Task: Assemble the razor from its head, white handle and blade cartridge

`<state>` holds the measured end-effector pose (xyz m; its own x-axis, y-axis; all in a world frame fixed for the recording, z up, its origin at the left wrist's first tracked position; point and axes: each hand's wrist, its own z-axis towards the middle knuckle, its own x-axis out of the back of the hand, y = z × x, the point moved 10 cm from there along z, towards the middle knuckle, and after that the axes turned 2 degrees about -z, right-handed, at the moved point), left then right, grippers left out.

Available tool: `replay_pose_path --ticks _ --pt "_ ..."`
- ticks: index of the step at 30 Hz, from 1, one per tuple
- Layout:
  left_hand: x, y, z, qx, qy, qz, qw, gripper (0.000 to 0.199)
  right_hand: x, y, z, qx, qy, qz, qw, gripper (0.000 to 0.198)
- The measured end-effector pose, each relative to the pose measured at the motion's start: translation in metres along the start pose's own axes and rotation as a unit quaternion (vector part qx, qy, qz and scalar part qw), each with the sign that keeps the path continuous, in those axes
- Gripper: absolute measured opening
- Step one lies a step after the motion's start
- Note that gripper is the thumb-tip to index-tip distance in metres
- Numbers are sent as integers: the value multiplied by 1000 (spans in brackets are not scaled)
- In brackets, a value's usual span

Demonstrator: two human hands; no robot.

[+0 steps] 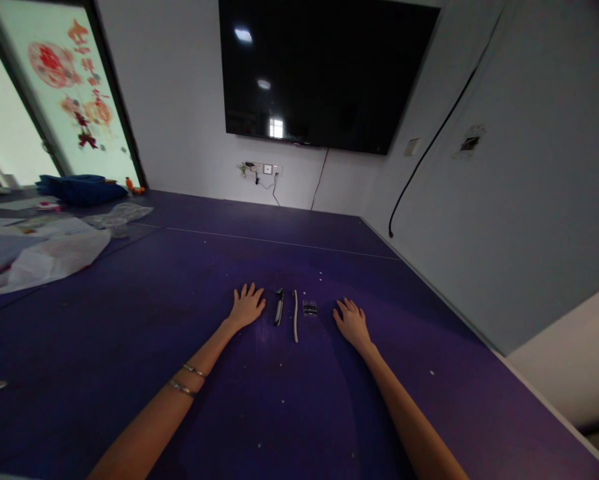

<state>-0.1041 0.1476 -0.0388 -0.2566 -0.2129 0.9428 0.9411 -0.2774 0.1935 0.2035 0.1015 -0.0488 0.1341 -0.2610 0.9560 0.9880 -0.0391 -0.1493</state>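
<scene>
My left hand (248, 307) lies flat on the purple table (219, 413), fingers spread, holding nothing. Just to its right is a black and silver razor (279, 308) with its head at the far end. A slim off-white stick (295, 319), shaped like a toothbrush, lies beside the razor; its exact kind is too small to tell. Right of that sits a small clear case (310, 309) with dark strips inside, like a razor blade pack. Farther right, my right hand (352, 323) rests palm down with fingers apart, touching only the table.
Clear plastic sheeting (59, 257) and papers cover the table's left side, with a dark blue cloth bundle (82, 189) behind them. A black cable (432, 143) hangs down the right wall. The television (324, 73) is on the far wall. Small white scraps dot the table.
</scene>
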Motion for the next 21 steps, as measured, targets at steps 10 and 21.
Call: replay_pose_path --ticks 10,21 --pt "-2 -1 -1 8 -17 -20 1000 47 2 0 -1 7 5 15 1000 46" --pt "36 27 3 -5 72 -132 989 18 2 -1 -1 4 14 3 1000 46"
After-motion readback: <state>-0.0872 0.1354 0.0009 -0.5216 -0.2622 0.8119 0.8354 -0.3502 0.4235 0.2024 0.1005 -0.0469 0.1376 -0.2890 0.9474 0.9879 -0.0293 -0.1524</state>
